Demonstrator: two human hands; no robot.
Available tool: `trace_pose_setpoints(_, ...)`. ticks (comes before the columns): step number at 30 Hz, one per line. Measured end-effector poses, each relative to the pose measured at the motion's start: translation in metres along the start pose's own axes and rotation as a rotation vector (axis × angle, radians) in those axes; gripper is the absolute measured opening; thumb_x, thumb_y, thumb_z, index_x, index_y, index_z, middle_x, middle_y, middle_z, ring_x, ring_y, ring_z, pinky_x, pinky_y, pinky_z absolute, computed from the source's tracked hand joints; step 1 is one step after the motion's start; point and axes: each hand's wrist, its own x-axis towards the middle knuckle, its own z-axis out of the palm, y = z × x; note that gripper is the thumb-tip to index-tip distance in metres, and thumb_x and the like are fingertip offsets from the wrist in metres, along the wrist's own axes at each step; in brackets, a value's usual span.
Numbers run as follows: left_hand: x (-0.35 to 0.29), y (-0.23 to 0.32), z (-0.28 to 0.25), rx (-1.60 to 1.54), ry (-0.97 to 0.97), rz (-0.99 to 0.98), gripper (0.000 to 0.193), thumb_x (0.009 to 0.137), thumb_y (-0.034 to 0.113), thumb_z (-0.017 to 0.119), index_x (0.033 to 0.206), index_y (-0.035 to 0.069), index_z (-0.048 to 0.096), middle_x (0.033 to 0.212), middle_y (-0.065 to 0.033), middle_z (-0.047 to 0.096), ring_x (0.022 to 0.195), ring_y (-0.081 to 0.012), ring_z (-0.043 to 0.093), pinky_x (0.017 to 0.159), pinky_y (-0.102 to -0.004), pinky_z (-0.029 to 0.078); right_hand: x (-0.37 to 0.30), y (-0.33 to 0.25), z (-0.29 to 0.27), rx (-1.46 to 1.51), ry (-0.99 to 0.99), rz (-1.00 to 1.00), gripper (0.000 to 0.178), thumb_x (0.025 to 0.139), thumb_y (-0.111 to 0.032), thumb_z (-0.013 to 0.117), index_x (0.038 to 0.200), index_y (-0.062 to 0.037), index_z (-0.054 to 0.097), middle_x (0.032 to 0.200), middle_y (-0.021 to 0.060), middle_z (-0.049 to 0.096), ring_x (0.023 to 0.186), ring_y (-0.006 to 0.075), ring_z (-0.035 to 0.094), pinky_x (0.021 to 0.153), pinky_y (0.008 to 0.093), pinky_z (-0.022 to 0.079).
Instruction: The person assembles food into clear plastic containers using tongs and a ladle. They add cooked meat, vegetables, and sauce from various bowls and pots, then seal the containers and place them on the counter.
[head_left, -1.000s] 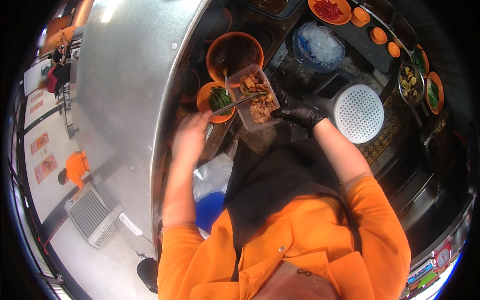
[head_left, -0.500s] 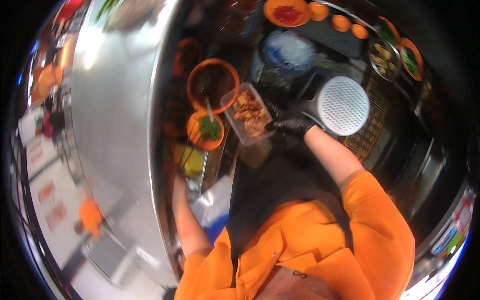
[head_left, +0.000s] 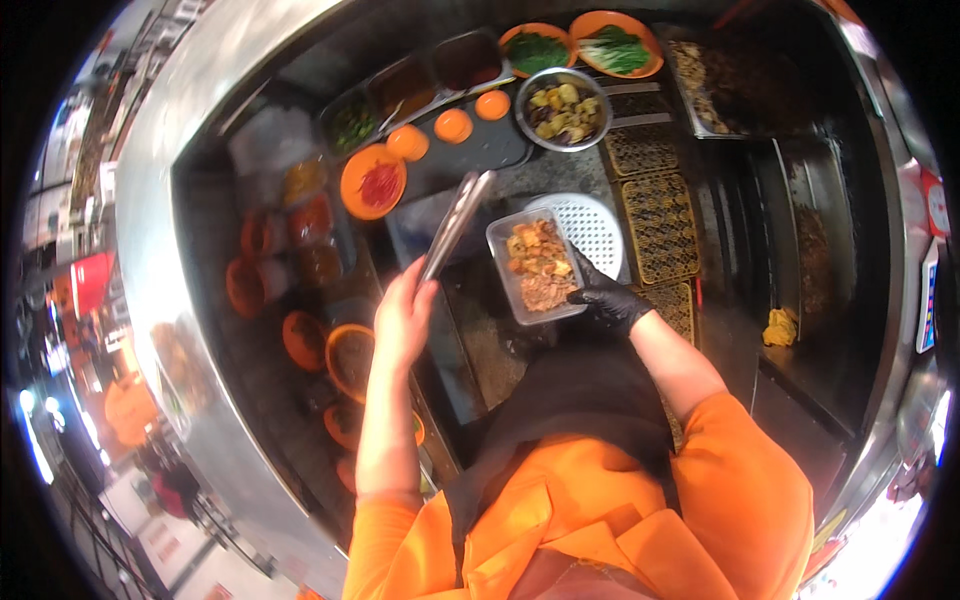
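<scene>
My bare left hand (head_left: pixel 405 312) is closed round metal tongs (head_left: pixel 456 225), whose tips point up and away from me. My right hand (head_left: pixel 610 302), in a black glove, grips the right side of a clear plastic container (head_left: pixel 502 265). Inside it lie browned chunks (head_left: pixel 535 243) at the far end and pale pinkish shredded pieces (head_left: pixel 546 292) at the near end. The container is in front of my apron and covers part of a white perforated round lid or plate (head_left: pixel 597 220). The tongs are left of the container, apart from it.
At the back are a steel bowl of cooked vegetable pieces (head_left: pixel 528 122), orange plates of greens (head_left: pixel 612 50), and an orange dish of red strips (head_left: pixel 362 190). Orange bowls (head_left: pixel 350 360) stand at the left. Dark patterned grates (head_left: pixel 660 225) and a metal trough (head_left: pixel 815 235) lie right.
My view and body have turned to the right. My left hand has come up from beside the yellow food and now holds tongs. The container stays in my right hand.
</scene>
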Motion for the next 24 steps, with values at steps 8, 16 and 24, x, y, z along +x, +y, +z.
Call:
trace_pose_setpoints(8,0.257,0.175,0.099,0.410,-0.227,0.123,0.036,0.096,0.027,0.058,0.129,0.014,0.062,0.120,-0.0155,0.067,0.109,-0.0332,0.065,0.090,-0.0446,0.052,-0.032,-0.089,-0.097,0.089,0.279,-0.290,0.102,0.077,-0.006,0.076,0.159,-0.0091,0.015,0.154,0.0098,0.038,0.138,0.0227,0.042,0.112,0.0366,0.037)
trace_pose_setpoints(16,0.423,0.220,0.165,0.814,-0.224,0.242,0.039,0.096,0.025,0.045,0.128,0.016,0.065,0.128,-0.0106,0.065,0.112,-0.0316,0.065,0.094,-0.0436,0.052,-0.039,-0.128,-0.152,0.239,0.402,-0.402,0.097,0.078,-0.006,0.077,0.158,-0.0094,0.022,0.146,0.0085,0.047,0.133,0.0227,0.048,0.108,0.0375,0.043)
trace_pose_setpoints(24,0.474,0.250,0.201,0.732,-0.281,0.016,0.044,0.096,0.025,0.036,0.123,0.017,0.069,0.131,-0.0125,0.064,0.121,-0.0268,0.062,0.102,-0.0388,0.048,-0.042,-0.140,-0.166,0.338,0.448,-0.394,0.098,0.079,-0.006,0.078,0.158,-0.0096,0.021,0.149,0.0082,0.044,0.136,0.0228,0.044,0.111,0.0382,0.040)
